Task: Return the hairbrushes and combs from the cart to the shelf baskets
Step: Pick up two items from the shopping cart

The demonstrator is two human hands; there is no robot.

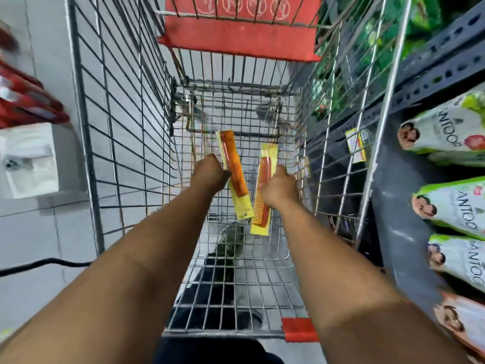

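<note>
Both arms reach down into wire cart (pixel 118 143). Left hand (pixel 211 173) closed around orange comb (pixel 235 170) in yellow sleeve, held above cart floor. Right hand (pixel 279 189) closed around second orange comb (pixel 262 198), also yellow-sleeved, just beside the first, lower ends nearly touching. Red child-seat flap (pixel 241 40) at far end. Shelf pouches (pixel 451 127) on right.

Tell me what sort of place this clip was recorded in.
Most likely a shop aisle: a wire shopping cart with red trim, grey metal shelving stocked with rows of green-and-white pouches, and orange combs in yellow retail packaging.
</note>
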